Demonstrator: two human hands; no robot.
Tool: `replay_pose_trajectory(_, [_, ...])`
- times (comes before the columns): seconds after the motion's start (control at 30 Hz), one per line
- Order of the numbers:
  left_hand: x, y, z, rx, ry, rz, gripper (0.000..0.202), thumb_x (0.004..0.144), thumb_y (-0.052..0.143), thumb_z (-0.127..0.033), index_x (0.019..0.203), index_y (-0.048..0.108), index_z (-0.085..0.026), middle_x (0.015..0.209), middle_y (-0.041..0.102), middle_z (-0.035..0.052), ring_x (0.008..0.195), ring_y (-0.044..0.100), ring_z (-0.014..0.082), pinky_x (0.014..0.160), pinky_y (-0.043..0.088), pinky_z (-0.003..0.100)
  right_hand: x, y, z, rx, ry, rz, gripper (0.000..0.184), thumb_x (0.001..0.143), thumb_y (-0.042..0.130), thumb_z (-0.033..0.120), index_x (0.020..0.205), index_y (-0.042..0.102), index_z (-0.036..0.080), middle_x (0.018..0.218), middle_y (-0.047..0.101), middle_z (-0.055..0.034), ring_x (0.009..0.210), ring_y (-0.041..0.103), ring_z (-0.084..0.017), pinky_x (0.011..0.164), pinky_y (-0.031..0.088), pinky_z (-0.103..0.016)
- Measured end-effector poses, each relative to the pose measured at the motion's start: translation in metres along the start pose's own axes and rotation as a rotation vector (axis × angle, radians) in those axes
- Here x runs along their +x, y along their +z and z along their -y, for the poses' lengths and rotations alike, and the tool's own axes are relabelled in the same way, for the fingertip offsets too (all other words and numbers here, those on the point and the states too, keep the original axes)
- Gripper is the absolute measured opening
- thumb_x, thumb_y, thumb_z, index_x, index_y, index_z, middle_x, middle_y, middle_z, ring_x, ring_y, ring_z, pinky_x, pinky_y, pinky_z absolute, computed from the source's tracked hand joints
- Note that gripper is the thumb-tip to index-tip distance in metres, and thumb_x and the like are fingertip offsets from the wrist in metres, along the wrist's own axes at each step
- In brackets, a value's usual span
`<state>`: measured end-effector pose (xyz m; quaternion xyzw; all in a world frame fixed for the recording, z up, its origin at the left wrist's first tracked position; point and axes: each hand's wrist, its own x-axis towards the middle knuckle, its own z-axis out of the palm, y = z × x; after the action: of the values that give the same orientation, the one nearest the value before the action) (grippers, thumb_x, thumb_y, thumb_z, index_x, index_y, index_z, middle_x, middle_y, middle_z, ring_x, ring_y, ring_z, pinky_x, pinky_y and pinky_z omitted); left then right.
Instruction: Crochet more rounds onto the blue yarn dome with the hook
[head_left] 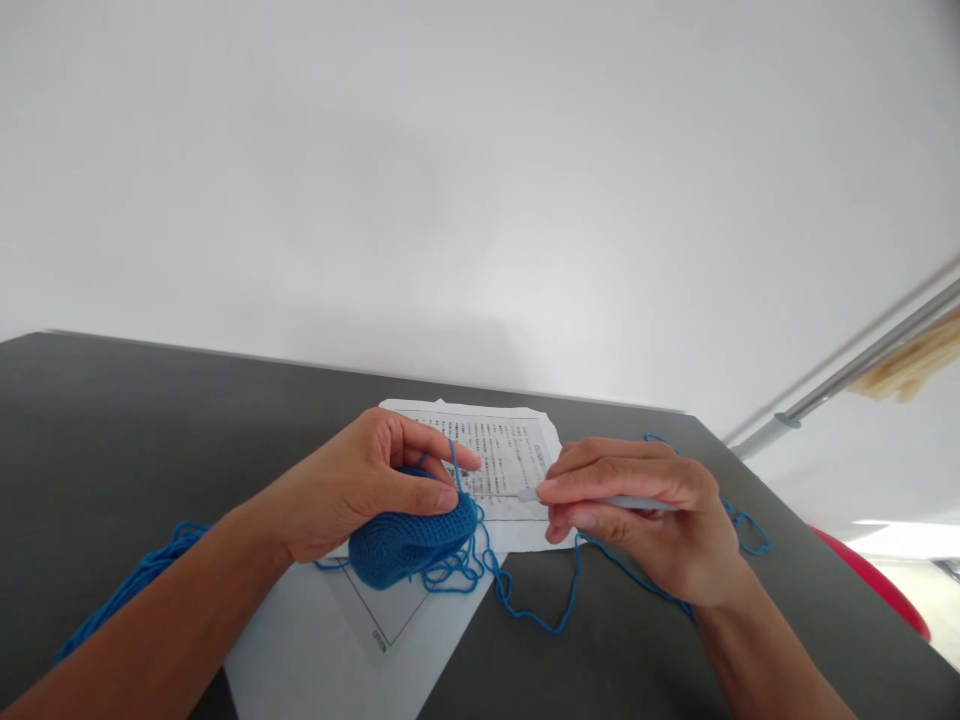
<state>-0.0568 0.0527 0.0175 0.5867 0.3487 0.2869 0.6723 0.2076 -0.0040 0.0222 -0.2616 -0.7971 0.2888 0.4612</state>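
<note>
My left hand (375,480) grips a rounded blue crochet piece (412,540), thumb on its near side and fingers behind. A strand of blue yarn runs up from the piece over the left index finger. In my right hand (637,510) a crochet hook (634,502) with a pale grey handle is pinched between thumb and fingers. Its thin metal shaft points left and reaches the edge of the crochet piece; the tip is too small to make out. Loose blue yarn (551,628) trails in loops below the two hands.
Printed sheets (517,450) and a white paper (330,640) lie on the dark grey table (187,400) under the hands. A bundle of blue yarn (142,590) lies at the left. Behind stands a white wall (450,200). A metal rail (847,375) and a red rounded object (874,580) are at the right.
</note>
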Motion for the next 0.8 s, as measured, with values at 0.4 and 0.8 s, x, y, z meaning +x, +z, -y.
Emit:
replay_pose_trajectory(0.4, [-0.006,0.002,0.001,-0.032,0.047,-0.002,0.028,0.069,0.092,-0.027,0.096,0.086,-0.022,0.071,0.069,0.0011,0.063,0.062,0.0109,0.059,0.051,0.018,-0.001,0.015,-0.011,0.627,0.391,-0.228,0.015,0.088,0.078,0.03,0.092,0.084,0.016,0.072,0.078,-0.0071,0.05,0.07,-0.015,0.041,0.061,-0.023])
replay_pose_trajectory(0.8, [-0.002,0.026,0.005,-0.152,0.127,-0.203,0.032,0.068,0.092,-0.023,0.098,0.083,-0.017,0.081,0.079,0.006,0.071,0.07,0.0157,0.066,0.055,0.023,0.007,0.064,-0.019,0.914,0.429,-0.484,0.02,0.084,0.082,0.032,0.092,0.082,0.014,0.071,0.077,-0.0042,0.055,0.068,-0.01,0.049,0.062,-0.016])
